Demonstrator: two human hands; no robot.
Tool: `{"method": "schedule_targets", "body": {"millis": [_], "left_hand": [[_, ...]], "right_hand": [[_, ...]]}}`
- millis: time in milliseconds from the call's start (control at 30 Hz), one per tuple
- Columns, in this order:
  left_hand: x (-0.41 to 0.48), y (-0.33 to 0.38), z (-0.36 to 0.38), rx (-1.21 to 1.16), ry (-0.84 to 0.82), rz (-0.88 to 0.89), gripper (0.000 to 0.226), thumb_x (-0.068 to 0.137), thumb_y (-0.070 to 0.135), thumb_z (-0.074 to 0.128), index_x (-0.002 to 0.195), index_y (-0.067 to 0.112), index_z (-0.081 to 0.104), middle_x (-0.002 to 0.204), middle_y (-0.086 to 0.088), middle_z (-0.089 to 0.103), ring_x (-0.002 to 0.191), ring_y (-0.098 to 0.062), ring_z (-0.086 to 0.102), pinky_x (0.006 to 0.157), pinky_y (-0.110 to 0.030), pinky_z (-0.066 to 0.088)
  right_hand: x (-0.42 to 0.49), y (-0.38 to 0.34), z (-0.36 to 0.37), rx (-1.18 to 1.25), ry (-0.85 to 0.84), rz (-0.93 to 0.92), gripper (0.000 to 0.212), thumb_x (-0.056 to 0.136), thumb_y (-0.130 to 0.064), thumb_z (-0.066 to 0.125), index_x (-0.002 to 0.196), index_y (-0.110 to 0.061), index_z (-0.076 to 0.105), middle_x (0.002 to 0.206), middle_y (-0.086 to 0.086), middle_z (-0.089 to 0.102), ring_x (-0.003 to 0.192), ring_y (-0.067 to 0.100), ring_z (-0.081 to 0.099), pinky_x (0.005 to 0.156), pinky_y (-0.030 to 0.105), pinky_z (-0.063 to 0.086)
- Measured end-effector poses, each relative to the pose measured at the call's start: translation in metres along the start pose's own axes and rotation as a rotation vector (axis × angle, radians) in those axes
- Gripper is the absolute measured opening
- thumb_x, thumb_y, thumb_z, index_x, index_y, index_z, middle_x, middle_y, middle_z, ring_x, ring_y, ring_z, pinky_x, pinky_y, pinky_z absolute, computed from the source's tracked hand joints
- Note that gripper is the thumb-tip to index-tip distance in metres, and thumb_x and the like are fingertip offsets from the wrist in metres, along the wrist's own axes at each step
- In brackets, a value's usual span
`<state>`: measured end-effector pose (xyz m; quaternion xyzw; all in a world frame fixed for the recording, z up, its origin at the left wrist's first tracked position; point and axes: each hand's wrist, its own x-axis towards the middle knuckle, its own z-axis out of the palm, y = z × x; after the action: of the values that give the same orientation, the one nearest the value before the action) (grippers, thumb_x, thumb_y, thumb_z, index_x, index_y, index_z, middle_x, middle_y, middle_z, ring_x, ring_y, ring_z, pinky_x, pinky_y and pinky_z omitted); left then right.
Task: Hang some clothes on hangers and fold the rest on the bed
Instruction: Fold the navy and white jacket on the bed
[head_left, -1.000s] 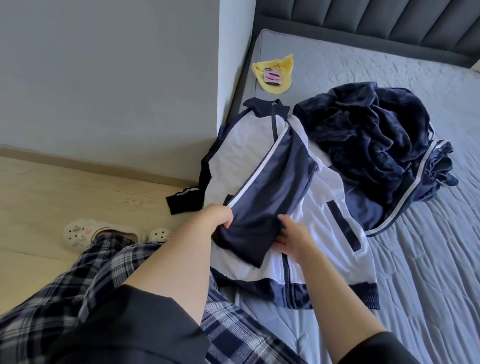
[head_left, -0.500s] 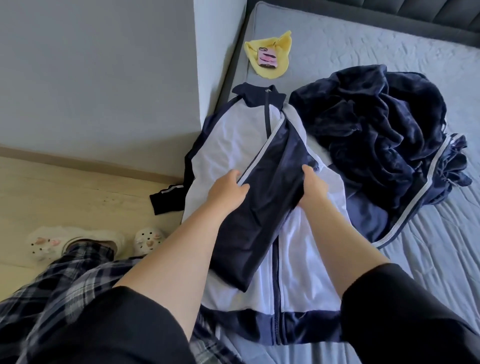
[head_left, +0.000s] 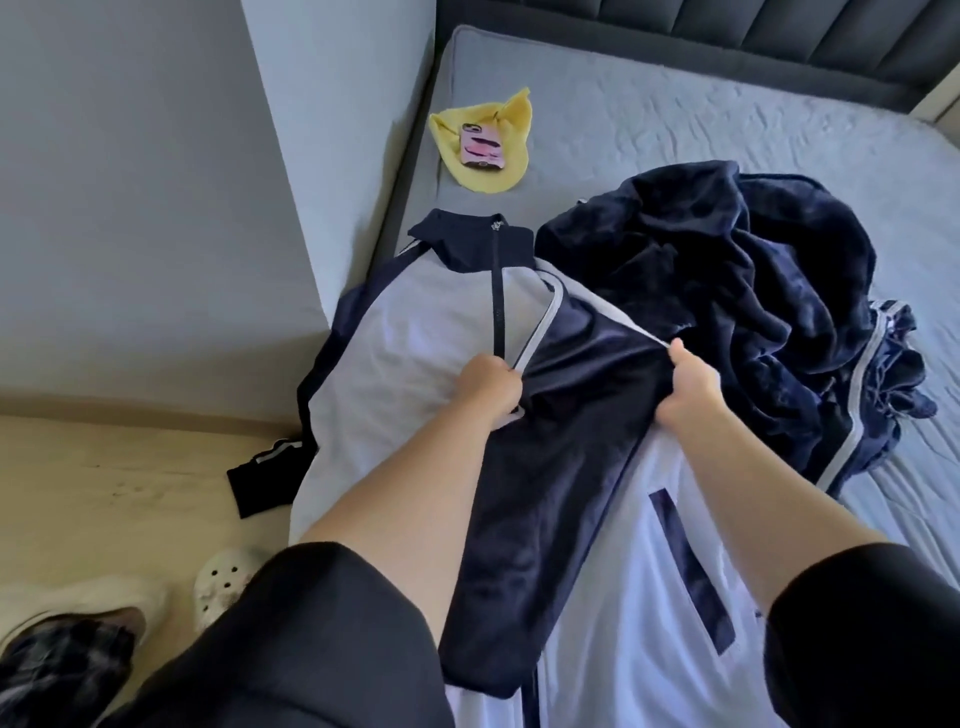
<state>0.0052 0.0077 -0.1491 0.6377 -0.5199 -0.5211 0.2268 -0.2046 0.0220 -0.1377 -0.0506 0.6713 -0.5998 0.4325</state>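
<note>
Head view:
Left hand (head_left: 488, 388): clenched on the white-striped edge of the navy sleeve (head_left: 545, 467).
Right hand (head_left: 688, 387): grasping the sleeve's opposite edge.
Jacket (head_left: 405, 353): white and navy, spread on the bed (head_left: 727, 119) under both hands.
Dark clothes pile (head_left: 727, 291): just right of the right hand.
Yellow cloth (head_left: 514, 124): beyond the left hand, with a phone (head_left: 482, 147) on it.

A home bedroom: padded headboard (head_left: 727, 36), grey mattress (head_left: 675, 119), strewn clothes (head_left: 701, 291).
</note>
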Motion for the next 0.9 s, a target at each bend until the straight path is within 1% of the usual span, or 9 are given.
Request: {"method": "schedule_targets", "body": {"millis": [67, 133, 200, 333, 433, 567, 667, 800, 900], "left_hand": [[0.002, -0.005, 0.004, 0.046, 0.037, 0.019, 0.019, 0.093, 0.009, 0.052, 0.104, -0.003, 0.063, 0.103, -0.016, 0.060, 0.075, -0.028, 0.057, 0.044, -0.020, 0.050], [0.000, -0.008, 0.009, 0.098, 0.108, 0.066, 0.019, 0.093, 0.012, 0.052, 0.109, 0.004, 0.060, 0.112, -0.013, 0.059, 0.093, -0.034, 0.061, 0.072, -0.036, 0.056], [-0.006, -0.011, 0.012, 0.150, 0.185, 0.163, 0.025, 0.095, 0.018, 0.050, 0.118, 0.008, 0.053, 0.116, -0.011, 0.056, 0.101, -0.033, 0.060, 0.085, -0.043, 0.051], [-0.016, -0.027, 0.013, 0.196, 0.278, 0.367, 0.034, 0.099, 0.028, 0.044, 0.126, 0.009, 0.050, 0.114, -0.008, 0.058, 0.106, -0.029, 0.054, 0.090, -0.042, 0.045], [-0.016, -0.038, 0.005, 0.128, 0.235, 0.319, 0.032, 0.098, 0.037, 0.046, 0.117, 0.013, 0.056, 0.096, 0.001, 0.063, 0.095, -0.023, 0.060, 0.081, -0.036, 0.047], [-0.011, -0.045, -0.006, 0.233, 0.139, 0.233, 0.032, 0.093, 0.050, 0.049, 0.084, 0.021, 0.057, 0.070, 0.013, 0.052, 0.078, -0.017, 0.052, 0.065, -0.028, 0.033], [-0.009, -0.051, -0.010, 0.285, 0.062, 0.214, 0.037, 0.093, 0.052, 0.049, 0.078, 0.018, 0.057, 0.068, 0.010, 0.050, 0.076, -0.018, 0.050, 0.068, -0.029, 0.033], [-0.012, -0.059, -0.012, 0.278, 0.046, 0.156, 0.043, 0.094, 0.044, 0.050, 0.062, 0.016, 0.046, 0.057, 0.002, 0.044, 0.058, -0.018, 0.042, 0.053, -0.031, 0.030], [-0.020, -0.061, -0.015, 0.263, 0.083, 0.137, 0.047, 0.097, 0.040, 0.046, 0.057, 0.016, 0.036, 0.054, 0.001, 0.039, 0.053, -0.018, 0.036, 0.048, -0.028, 0.026]], "right_hand": [[-0.002, 0.010, 0.000, -0.072, 0.043, -0.048, 0.029, 0.087, -0.033, 0.067, 0.069, -0.017, 0.051, 0.088, -0.008, 0.065, 0.081, 0.017, 0.063, 0.081, 0.035, 0.055], [-0.012, 0.018, -0.001, -0.159, 0.115, -0.119, 0.033, 0.089, -0.033, 0.062, 0.063, -0.021, 0.045, 0.064, -0.013, 0.053, 0.065, 0.014, 0.053, 0.059, 0.022, 0.048], [-0.022, 0.026, -0.007, -0.181, 0.226, -0.256, 0.022, 0.091, -0.028, 0.057, 0.071, -0.023, 0.048, 0.065, -0.010, 0.051, 0.066, 0.015, 0.051, 0.050, 0.019, 0.040], [-0.045, 0.035, -0.004, -0.362, 0.433, -0.760, 0.012, 0.089, -0.023, 0.055, 0.096, -0.015, 0.051, 0.099, 0.000, 0.055, 0.092, 0.020, 0.055, 0.077, 0.014, 0.040], [-0.040, 0.029, 0.021, -0.779, 0.218, -1.082, 0.018, 0.093, -0.015, 0.053, 0.105, -0.005, 0.061, 0.113, 0.011, 0.055, 0.106, 0.029, 0.047, 0.089, 0.022, 0.032], [-0.015, 0.009, 0.059, -1.200, 0.012, -0.988, 0.033, 0.098, -0.025, 0.049, 0.126, -0.010, 0.054, 0.129, 0.010, 0.051, 0.117, 0.031, 0.043, 0.095, 0.037, 0.035], [0.006, -0.006, 0.074, -1.509, -0.058, -0.849, 0.030, 0.095, -0.030, 0.054, 0.116, -0.009, 0.058, 0.117, 0.014, 0.059, 0.114, 0.035, 0.051, 0.090, 0.039, 0.040], [0.018, -0.030, 0.078, -1.199, 0.110, -0.730, 0.028, 0.096, -0.031, 0.053, 0.095, -0.008, 0.068, 0.101, 0.016, 0.067, 0.100, 0.037, 0.061, 0.077, 0.032, 0.041], [0.013, -0.031, 0.079, -1.172, 0.205, -0.783, 0.029, 0.099, -0.027, 0.045, 0.105, -0.006, 0.065, 0.111, 0.017, 0.064, 0.107, 0.036, 0.056, 0.084, 0.036, 0.042]]}}
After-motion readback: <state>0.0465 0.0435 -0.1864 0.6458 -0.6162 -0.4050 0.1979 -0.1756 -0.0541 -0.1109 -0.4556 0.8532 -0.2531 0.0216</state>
